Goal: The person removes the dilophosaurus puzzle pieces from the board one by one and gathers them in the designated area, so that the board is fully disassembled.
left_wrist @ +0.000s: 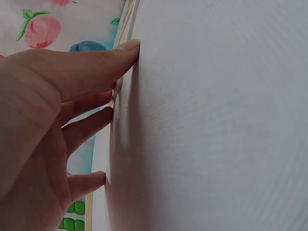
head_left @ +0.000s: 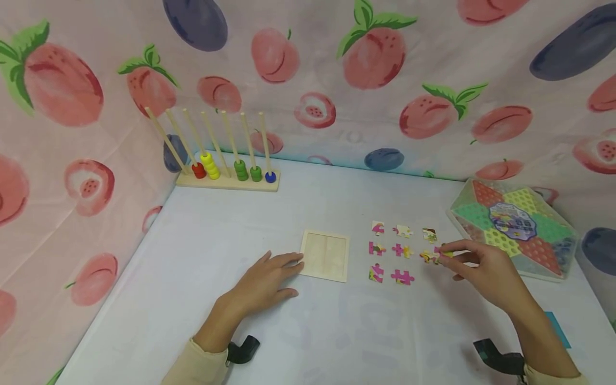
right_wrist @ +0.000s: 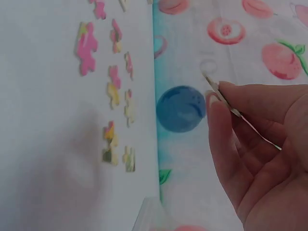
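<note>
Head view: bead rack [head_left: 226, 168] and checkers board [head_left: 515, 227] flank the puzzle pieces [head_left: 401, 251].

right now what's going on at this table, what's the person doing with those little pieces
A person sits at a white table with jigsaw pieces laid out in rows. The right hand pinches one piece between thumb and fingers, at the right end of the rows. The left hand rests flat on the table, fingertips touching the edge of an empty wooden puzzle tray. No piece is in the tray yet. A bead rack and a star-shaped game board stand aside, untouched.
</note>
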A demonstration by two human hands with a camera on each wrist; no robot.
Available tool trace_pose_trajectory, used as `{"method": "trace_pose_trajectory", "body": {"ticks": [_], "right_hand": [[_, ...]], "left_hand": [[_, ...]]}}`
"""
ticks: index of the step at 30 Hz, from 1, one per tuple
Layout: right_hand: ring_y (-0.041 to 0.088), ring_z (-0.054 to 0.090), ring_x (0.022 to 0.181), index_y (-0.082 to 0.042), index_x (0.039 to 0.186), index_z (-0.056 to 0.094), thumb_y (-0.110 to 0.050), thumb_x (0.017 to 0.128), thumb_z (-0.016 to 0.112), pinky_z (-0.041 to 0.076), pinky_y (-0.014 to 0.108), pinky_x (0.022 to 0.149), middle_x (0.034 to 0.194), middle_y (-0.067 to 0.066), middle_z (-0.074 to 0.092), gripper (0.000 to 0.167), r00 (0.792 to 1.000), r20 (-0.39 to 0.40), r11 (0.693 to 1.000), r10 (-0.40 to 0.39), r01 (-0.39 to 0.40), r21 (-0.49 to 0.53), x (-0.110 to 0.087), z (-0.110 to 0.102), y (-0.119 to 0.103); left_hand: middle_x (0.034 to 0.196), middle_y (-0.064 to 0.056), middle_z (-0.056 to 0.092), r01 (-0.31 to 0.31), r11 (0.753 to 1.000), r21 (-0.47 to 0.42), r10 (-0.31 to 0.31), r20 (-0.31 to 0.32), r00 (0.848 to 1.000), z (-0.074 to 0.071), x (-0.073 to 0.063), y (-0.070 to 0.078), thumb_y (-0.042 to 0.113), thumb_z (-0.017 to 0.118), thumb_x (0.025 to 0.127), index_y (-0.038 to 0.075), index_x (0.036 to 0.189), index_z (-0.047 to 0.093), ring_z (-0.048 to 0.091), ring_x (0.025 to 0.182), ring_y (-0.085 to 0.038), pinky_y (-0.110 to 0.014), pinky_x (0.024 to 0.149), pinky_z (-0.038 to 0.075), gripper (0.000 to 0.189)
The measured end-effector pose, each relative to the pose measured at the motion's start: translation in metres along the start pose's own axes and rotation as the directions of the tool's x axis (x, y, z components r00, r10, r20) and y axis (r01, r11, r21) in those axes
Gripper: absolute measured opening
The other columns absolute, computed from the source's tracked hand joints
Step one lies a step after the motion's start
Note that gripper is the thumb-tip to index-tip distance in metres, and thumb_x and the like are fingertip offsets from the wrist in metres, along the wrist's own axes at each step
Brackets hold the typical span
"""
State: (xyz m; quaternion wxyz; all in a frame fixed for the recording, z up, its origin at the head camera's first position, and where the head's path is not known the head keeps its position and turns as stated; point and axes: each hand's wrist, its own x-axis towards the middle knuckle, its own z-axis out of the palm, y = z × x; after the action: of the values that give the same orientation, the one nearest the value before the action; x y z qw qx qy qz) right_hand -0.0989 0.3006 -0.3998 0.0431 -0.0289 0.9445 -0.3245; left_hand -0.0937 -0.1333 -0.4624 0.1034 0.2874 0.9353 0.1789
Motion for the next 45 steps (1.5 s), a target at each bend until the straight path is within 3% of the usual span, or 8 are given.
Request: {"method": "trace_pose_trajectory", "body": {"ticks": [3,7,15,20,27,41,45], "right_hand": [[0.009,0.074,0.073,-0.007,0.117,0.073,-0.034,0.091,0.077,0.058,0.019,0.064,0.105,0.015,0.079,0.038,0.992,0.072,0.995,0.104,-0.104,0.002,-0.006,0.002,0.011],[0.013,0.075,0.072,-0.006,0.117,0.075,-0.044,0.088,0.078,0.054,0.019,0.064,0.091,0.009,0.081,0.048,0.966,0.140,0.976,0.218,-0.219,-0.011,-0.011,0.009,0.024],[0.013,0.072,0.071,-0.001,0.122,0.072,-0.036,0.093,0.074,0.058,0.024,0.061,0.092,0.007,0.081,0.045,0.937,0.193,0.956,0.290,-0.295,-0.005,-0.011,0.024,0.038],[0.013,0.069,0.071,-0.001,0.124,0.070,-0.030,0.092,0.076,0.052,0.023,0.058,0.087,0.004,0.080,0.043,0.919,0.203,0.940,0.337,-0.340,-0.021,-0.009,0.030,0.041],[0.013,0.066,0.066,-0.002,0.122,0.071,-0.030,0.089,0.079,0.049,0.023,0.055,0.085,0.001,0.077,0.044,0.927,0.186,0.946,0.325,-0.318,-0.065,-0.009,0.035,0.044],[0.015,0.060,0.063,-0.002,0.119,0.070,-0.025,0.090,0.078,0.052,0.025,0.055,0.078,-0.001,0.073,0.038,0.913,0.239,0.943,0.331,-0.317,-0.099,-0.001,0.036,0.037],[0.015,0.057,0.062,-0.002,0.119,0.070,-0.025,0.091,0.078,0.051,0.026,0.054,0.082,0.003,0.072,0.038,0.915,0.239,0.945,0.324,-0.303,-0.121,0.001,0.036,0.036]], "left_hand": [[0.155,-0.005,0.053,-0.001,1.000,-0.001,0.001,-0.005,1.000,0.000,0.000,0.000,0.031,0.079,0.089,0.007,0.142,0.061,0.048,0.146,-0.026,-0.064,0.121,0.033,0.060],[0.155,-0.006,0.053,0.001,1.000,-0.006,-0.001,-0.006,1.000,0.000,-0.001,0.001,0.030,0.079,0.089,0.007,0.142,0.061,0.048,0.145,-0.026,-0.064,0.121,0.032,0.060],[0.156,-0.005,0.053,0.000,1.000,-0.004,0.000,-0.007,1.000,0.000,0.000,0.001,0.031,0.078,0.090,0.008,0.142,0.061,0.048,0.146,-0.026,-0.064,0.121,0.033,0.059],[0.156,-0.005,0.052,0.000,1.000,-0.006,0.000,-0.008,1.000,0.001,0.001,0.001,0.031,0.078,0.090,0.008,0.142,0.060,0.048,0.146,-0.026,-0.064,0.122,0.032,0.060],[0.156,-0.005,0.053,-0.004,1.000,0.000,0.004,-0.006,1.000,0.000,0.002,0.001,0.031,0.078,0.090,0.008,0.141,0.061,0.048,0.146,-0.026,-0.064,0.121,0.033,0.059],[0.154,-0.005,0.055,0.001,1.000,-0.008,-0.001,-0.020,1.000,0.002,0.001,0.001,0.030,0.080,0.088,0.007,0.140,0.063,0.050,0.144,-0.026,-0.063,0.121,0.034,0.059],[0.154,-0.005,0.054,0.003,1.000,-0.007,-0.003,-0.025,1.000,0.003,0.001,0.000,0.030,0.080,0.088,0.008,0.140,0.063,0.050,0.145,-0.026,-0.063,0.121,0.033,0.059]]}}
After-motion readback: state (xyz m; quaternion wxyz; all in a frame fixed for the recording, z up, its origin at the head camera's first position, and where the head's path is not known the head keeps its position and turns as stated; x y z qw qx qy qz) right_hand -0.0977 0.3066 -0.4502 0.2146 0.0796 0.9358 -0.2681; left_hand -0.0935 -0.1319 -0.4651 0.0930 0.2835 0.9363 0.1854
